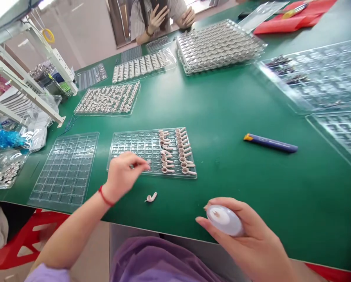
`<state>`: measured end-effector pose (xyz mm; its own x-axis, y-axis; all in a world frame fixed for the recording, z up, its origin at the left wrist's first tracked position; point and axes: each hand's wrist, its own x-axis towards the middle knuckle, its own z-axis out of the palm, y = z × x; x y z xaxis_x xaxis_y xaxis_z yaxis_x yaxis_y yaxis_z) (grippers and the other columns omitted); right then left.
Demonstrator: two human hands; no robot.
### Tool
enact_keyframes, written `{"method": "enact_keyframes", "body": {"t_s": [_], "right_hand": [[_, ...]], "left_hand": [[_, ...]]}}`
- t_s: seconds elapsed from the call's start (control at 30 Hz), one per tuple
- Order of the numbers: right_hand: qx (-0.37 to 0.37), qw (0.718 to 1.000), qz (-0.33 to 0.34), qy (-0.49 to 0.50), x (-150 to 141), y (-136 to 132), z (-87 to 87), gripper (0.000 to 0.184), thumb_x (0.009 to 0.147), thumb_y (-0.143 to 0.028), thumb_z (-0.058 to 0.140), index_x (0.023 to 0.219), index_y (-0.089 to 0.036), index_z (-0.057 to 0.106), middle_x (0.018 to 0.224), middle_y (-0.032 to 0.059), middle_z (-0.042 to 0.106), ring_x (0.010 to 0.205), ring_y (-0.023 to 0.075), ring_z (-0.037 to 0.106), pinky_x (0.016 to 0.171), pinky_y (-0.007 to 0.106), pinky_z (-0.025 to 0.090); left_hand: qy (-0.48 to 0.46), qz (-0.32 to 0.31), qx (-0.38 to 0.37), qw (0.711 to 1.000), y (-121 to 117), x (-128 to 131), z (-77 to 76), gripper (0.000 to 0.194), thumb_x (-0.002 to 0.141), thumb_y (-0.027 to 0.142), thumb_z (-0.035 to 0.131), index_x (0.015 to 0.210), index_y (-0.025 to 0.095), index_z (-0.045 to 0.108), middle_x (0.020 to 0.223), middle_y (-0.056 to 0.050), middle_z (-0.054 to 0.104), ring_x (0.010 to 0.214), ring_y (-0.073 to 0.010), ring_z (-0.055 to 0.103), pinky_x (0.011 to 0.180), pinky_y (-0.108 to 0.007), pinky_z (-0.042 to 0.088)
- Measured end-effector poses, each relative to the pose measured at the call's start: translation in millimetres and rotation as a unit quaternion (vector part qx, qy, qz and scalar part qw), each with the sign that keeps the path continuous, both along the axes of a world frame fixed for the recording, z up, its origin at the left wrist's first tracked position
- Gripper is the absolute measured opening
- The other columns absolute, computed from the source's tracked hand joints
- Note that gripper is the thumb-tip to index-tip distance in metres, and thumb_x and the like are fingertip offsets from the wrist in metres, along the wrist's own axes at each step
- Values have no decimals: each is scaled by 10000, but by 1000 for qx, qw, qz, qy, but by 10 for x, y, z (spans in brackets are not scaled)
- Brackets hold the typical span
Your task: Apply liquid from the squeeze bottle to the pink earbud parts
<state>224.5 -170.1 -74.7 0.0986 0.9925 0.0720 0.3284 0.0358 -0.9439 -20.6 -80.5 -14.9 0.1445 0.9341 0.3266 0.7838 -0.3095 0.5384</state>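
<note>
My left hand [125, 175], a red string round its wrist, is over the near left part of a clear plastic tray [131, 147]. Its thumb and forefinger are pinched together; anything between the tips is too small and blurred to name. Two columns of small pale earphone-like housings [184, 150] fill the tray's right side. One loose pale housing [151, 197], with a short stem and a thin wire end, lies on the table in front of the tray. My right hand [248, 235] is wrapped round a whitish translucent squeeze bottle [225, 220], its rounded end towards me.
A vacant clear tray [66, 168] lies at left. Filled trays [107, 98] and a tray stack [219, 47] stand farther back. A blue and yellow pen-like tool [270, 143] lies at right, near more clear trays [333, 78]. Another person's hands [158, 17] show across the table.
</note>
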Motion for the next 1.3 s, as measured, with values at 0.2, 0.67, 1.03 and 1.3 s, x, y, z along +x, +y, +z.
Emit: {"method": "enact_keyframes", "body": {"t_s": [0.2, 0.67, 1.03, 1.3], "right_hand": [[-17, 998, -36, 47, -44, -5, -48, 330, 789, -537, 698, 973, -281, 602, 899, 5, 647, 773, 158, 615, 669, 237, 502], [78, 997, 20, 10, 90, 43, -212, 259, 816, -414, 710, 1007, -277, 601, 854, 4, 665, 692, 130, 643, 583, 172, 531], [11, 999, -28, 24, 24, 31, -162, 359, 771, -553, 703, 959, -260, 615, 863, 28, 673, 726, 169, 641, 622, 251, 536], [-62, 995, -27, 79, 52, 39, -106, 428, 720, -547, 740, 1000, -259, 593, 885, 27, 667, 709, 166, 647, 585, 237, 552]], "left_hand": [[97, 3, 34, 995, 1078, -26, -343, 118, 844, 105, 688, 780, 184, 748, 776, -17, 738, 734, -152, 675, 702, -257, 514], [333, -70, 49, 939, 1115, 4, -376, 257, 919, 52, 508, 1005, 163, 724, 1056, -89, 740, 962, -210, 660, 777, -295, 531], [361, -124, 33, 924, 1059, 17, -286, 239, 892, -5, 499, 929, 128, 693, 1033, -118, 702, 990, -203, 639, 773, -278, 533], [250, -34, 21, 967, 650, -1, 18, 158, 924, 130, 566, 926, 164, 721, 971, -74, 671, 864, -175, 653, 739, -273, 514]]}}
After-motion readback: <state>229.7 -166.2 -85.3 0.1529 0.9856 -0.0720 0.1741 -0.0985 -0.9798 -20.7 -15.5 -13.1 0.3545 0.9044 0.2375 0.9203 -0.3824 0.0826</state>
